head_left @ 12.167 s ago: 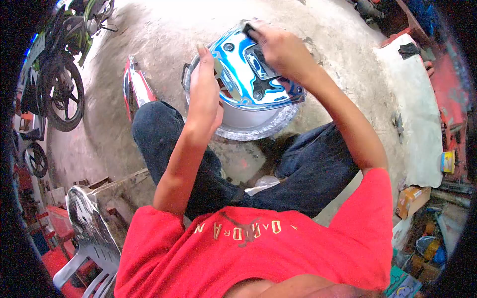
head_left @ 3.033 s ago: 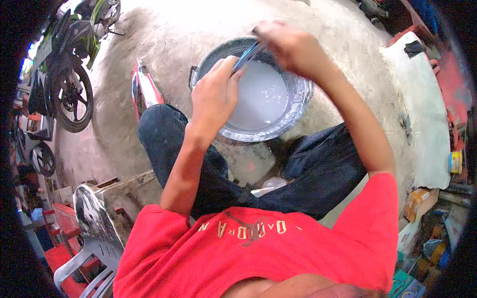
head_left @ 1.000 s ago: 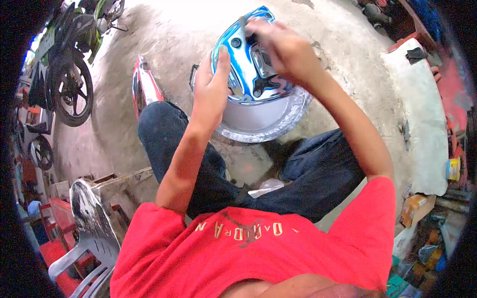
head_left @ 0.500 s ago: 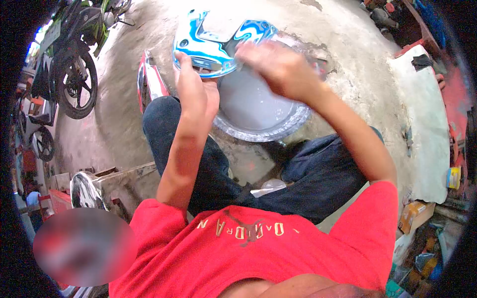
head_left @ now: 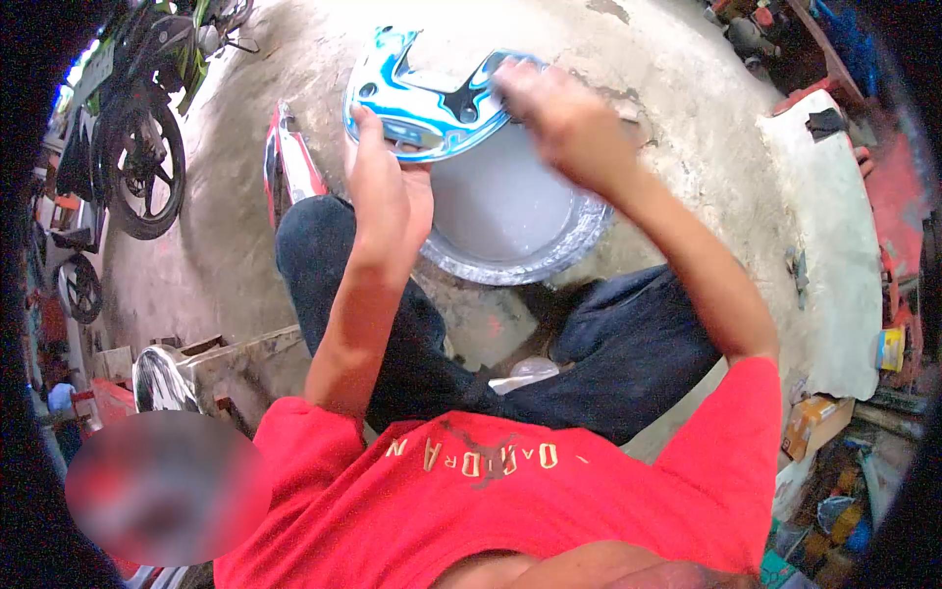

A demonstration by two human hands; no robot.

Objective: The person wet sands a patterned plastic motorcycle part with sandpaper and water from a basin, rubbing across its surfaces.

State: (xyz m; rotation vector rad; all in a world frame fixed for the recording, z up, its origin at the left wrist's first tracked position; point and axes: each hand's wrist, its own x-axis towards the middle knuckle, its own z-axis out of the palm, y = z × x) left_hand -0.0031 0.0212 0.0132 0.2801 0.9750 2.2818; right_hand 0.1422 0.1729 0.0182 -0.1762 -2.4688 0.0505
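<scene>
My left hand [head_left: 389,187] grips the lower left edge of a blue-and-white motorcycle fairing panel [head_left: 417,110], thumb on its upper face and fingers underneath. The panel is glossy, with two arms and a gap between them. My right hand [head_left: 569,123] lies against the panel's right arm, its fingers bent together and smeared by motion. Whatever may be under those fingertips is hidden. Below the panel and partly covered by it stands a round grey basin [head_left: 510,274] of cloudy grey liquid, between my legs.
A red-and-white panel [head_left: 294,162] lies on the concrete floor left of the basin. Motorcycles with black wheels [head_left: 145,167] stand at the far left. A pale slab [head_left: 829,255] runs along the right, with a cardboard box [head_left: 816,424] nearby. A small whitish object [head_left: 530,371] sits between my legs.
My right hand has shifted right and slightly down along the panel's right arm, uncovering more of its dark middle. My left hand keeps its hold; the panel sits slightly lower.
</scene>
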